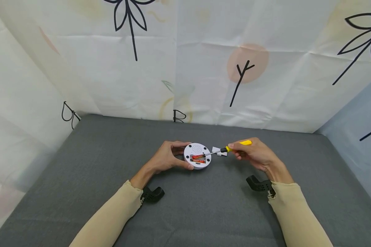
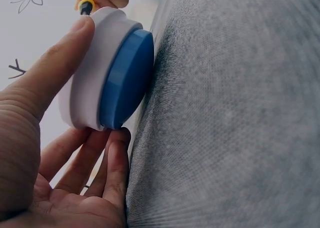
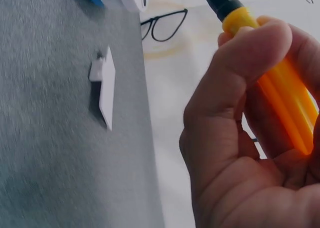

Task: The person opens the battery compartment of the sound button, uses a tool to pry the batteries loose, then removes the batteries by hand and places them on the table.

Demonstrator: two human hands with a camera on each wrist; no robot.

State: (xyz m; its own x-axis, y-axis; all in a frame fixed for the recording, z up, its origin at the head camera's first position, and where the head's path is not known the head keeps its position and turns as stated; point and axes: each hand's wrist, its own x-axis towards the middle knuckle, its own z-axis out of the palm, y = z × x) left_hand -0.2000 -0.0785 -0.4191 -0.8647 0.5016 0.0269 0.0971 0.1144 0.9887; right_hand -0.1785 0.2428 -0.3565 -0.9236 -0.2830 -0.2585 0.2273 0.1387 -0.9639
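While left grip (image 1: 165, 157) holds round white-and-blue plastic device (image 1: 199, 147) by edge over grey cloth-covered surface (image 1: 204, 206), right grip (image 1: 259, 154) pinches yellow-handled screwdriver (image 1: 228, 149), tip near red cylindrical batteries (image 1: 198, 160). Device probably light, stiff, smooth; best held by side wall, clear of batteries.

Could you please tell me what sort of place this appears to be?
Probably a small indoor tabletop workspace, perhaps set up for recording: there is a grey fabric-covered surface, creased patterned sheeting behind it and at both sides, and black wrist attachments on the person.
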